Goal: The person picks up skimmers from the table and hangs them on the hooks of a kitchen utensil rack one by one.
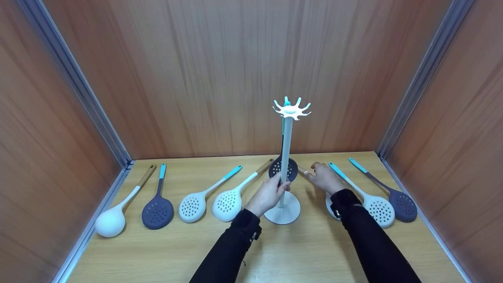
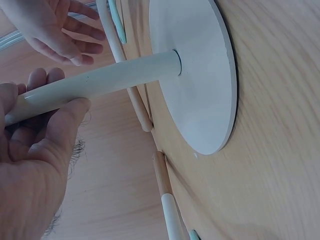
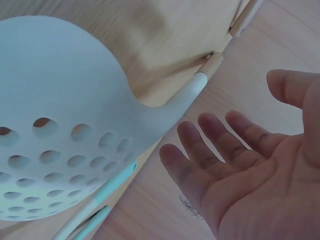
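My left hand point(image 1: 267, 195) grips the pole of a white utensil stand point(image 1: 287, 149), fingers and thumb curled round it in the left wrist view. The stand's round base point(image 2: 200, 90) sits on the table. A dark skimmer point(image 1: 292, 169) with a turquoise handle hangs from the hooked top, partly behind the pole. My right hand point(image 1: 326, 179) hovers over a white skimmer point(image 3: 60, 90) with a wooden handle end. In the right wrist view its fingers are loosely extended, apart from the skimmer, holding nothing. My right arm hides much of that skimmer in the head view.
Left of the stand lie a white ladle point(image 1: 111, 222), a dark skimmer point(image 1: 157, 212), a white skimmer with turquoise handle point(image 1: 192, 206) and one with wooden handle point(image 1: 227, 205). At right lie a white skimmer point(image 1: 379, 212) and a dark skimmer point(image 1: 404, 206). Wooden walls point(image 1: 235, 78) enclose the table.
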`<state>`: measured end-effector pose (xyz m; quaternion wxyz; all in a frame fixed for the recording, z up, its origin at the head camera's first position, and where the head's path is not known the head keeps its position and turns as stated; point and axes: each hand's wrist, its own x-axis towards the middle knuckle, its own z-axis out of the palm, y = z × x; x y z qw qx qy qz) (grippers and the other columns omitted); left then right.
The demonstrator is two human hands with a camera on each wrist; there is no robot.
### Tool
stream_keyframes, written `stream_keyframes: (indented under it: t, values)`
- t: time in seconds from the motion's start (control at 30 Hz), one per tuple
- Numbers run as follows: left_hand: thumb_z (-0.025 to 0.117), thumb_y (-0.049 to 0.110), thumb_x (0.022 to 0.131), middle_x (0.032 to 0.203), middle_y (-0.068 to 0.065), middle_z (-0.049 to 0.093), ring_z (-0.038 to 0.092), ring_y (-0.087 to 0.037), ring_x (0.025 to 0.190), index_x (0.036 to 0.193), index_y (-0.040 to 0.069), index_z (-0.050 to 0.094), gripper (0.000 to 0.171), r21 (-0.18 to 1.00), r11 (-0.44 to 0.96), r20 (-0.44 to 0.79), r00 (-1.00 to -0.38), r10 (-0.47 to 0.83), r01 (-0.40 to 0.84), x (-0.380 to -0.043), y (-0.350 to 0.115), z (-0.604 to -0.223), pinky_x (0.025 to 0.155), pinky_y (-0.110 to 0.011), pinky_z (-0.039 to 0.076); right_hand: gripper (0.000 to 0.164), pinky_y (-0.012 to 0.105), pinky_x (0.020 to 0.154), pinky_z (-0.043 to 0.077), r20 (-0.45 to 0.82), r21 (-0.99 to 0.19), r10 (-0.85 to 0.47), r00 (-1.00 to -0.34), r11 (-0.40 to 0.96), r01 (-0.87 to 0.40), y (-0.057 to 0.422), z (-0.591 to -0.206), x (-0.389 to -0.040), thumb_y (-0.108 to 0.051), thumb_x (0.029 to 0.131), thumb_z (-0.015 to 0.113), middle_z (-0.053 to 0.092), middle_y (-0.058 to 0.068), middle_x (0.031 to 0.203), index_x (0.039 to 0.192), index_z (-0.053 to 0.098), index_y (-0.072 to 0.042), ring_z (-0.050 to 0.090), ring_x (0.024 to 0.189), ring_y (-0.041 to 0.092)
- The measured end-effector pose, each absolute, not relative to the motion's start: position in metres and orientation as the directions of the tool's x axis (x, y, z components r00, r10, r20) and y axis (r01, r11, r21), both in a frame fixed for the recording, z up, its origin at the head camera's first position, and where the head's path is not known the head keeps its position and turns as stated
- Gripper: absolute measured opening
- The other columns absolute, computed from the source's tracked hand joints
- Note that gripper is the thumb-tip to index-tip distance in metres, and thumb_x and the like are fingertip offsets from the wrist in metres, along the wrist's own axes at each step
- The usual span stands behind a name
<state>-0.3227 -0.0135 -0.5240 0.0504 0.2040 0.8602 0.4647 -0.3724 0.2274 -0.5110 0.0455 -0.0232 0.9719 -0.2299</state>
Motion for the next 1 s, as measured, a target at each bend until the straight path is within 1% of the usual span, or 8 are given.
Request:
stream_keyframes:
  t: [0.2,0.3,0.47,0.57,0.63,0.73,0.8,1.0]
  values:
    - [0.05,0.035,0.113,0.108,0.002,0.078,0.074,-0.014,0.11,0.115,0.021,0.06,0.017,0.796,0.49,0.147,-0.898,0.415,0.357,-0.323,-0.014,-0.526,0.096,-0.039,0.061,0.058,0.059,0.115,0.047,-0.076,-0.426,-0.087,-0.993,0.903,-0.047,0.228,-0.516,-0.371,-0.036,0.11,0.053,0.058,0.034,0.143,0.145,0.051,0.01,0.057,0.135,0.048]
    - [0.05,0.036,0.113,0.108,0.002,0.078,0.073,-0.014,0.109,0.115,0.022,0.06,0.018,0.802,0.489,0.131,-0.9,0.416,0.343,-0.323,-0.015,-0.526,0.096,-0.04,0.061,0.06,0.058,0.115,0.047,-0.099,-0.419,-0.068,-0.993,0.908,-0.02,0.225,-0.516,-0.371,-0.037,0.109,0.054,0.058,0.034,0.143,0.147,0.05,0.01,0.06,0.13,0.045]
    - [0.049,0.037,0.113,0.109,0.003,0.077,0.072,-0.012,0.108,0.114,0.023,0.059,0.018,0.821,0.48,0.1,-0.906,0.412,0.309,-0.324,-0.015,-0.525,0.098,-0.042,0.061,0.059,0.049,0.099,0.053,-0.152,-0.417,-0.031,-0.988,0.908,0.036,0.223,-0.517,-0.371,-0.037,0.108,0.056,0.063,0.026,0.133,0.148,0.05,0.006,0.061,0.106,0.032]
    - [0.049,0.037,0.112,0.109,0.003,0.076,0.072,-0.012,0.109,0.113,0.023,0.059,0.017,0.822,0.478,0.101,-0.906,0.412,0.31,-0.324,-0.015,-0.525,0.099,-0.042,0.061,0.055,0.044,0.089,0.052,-0.156,-0.41,-0.026,-0.987,0.911,0.041,0.222,-0.518,-0.37,-0.034,0.107,0.059,0.064,0.022,0.123,0.145,0.052,0.005,0.06,0.097,0.029]
    - [0.05,0.037,0.112,0.109,0.003,0.076,0.072,-0.013,0.11,0.113,0.023,0.059,0.017,0.823,0.476,0.102,-0.906,0.412,0.309,-0.324,-0.014,-0.525,0.099,-0.042,0.061,0.051,0.043,0.087,0.052,-0.138,-0.395,-0.031,-0.99,0.918,0.026,0.222,-0.519,-0.37,-0.033,0.106,0.062,0.065,0.02,0.117,0.14,0.056,0.005,0.059,0.094,0.028]
    - [0.049,0.037,0.112,0.109,0.003,0.075,0.072,-0.013,0.111,0.113,0.024,0.058,0.016,0.826,0.475,0.097,-0.906,0.412,0.304,-0.324,-0.014,-0.525,0.099,-0.042,0.061,0.045,0.046,0.085,0.054,-0.106,-0.364,-0.044,-0.993,0.931,-0.003,0.221,-0.519,-0.369,-0.03,0.103,0.066,0.065,0.02,0.112,0.13,0.061,0.006,0.059,0.091,0.028]
    - [0.049,0.037,0.112,0.109,0.003,0.075,0.072,-0.013,0.111,0.113,0.024,0.059,0.016,0.828,0.474,0.092,-0.907,0.411,0.299,-0.323,-0.014,-0.524,0.099,-0.042,0.06,0.043,0.049,0.087,0.055,-0.095,-0.337,-0.045,-0.994,0.942,-0.011,0.22,-0.52,-0.369,-0.029,0.102,0.067,0.065,0.021,0.113,0.127,0.062,0.005,0.06,0.092,0.028]
    - [0.05,0.037,0.112,0.108,0.005,0.075,0.072,-0.013,0.113,0.114,0.026,0.059,0.014,0.835,0.473,0.076,-0.911,0.406,0.281,-0.323,-0.014,-0.524,0.099,-0.042,0.06,0.041,0.057,0.085,0.059,-0.108,-0.271,-0.011,-0.994,0.962,0.019,0.215,-0.526,-0.371,-0.027,0.102,0.067,0.063,0.023,0.122,0.127,0.063,0.004,0.066,0.1,0.036]
